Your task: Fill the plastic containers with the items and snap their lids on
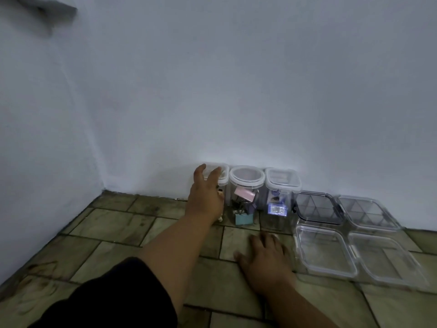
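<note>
Three tall clear containers stand against the wall with lids on. My left hand reaches over the left container, fingers spread on its lid and front. The middle round container holds pink, purple and teal binder clips. The right container holds small packets with a blue label. My right hand lies flat on the floor, fingers apart, holding nothing. To its right are two flat divided boxes, each with its clear lid folded open toward me.
The tiled floor meets pale walls in a corner at the left. A dark sleeve covers my left upper arm. A blurred grey shape shows at the top left.
</note>
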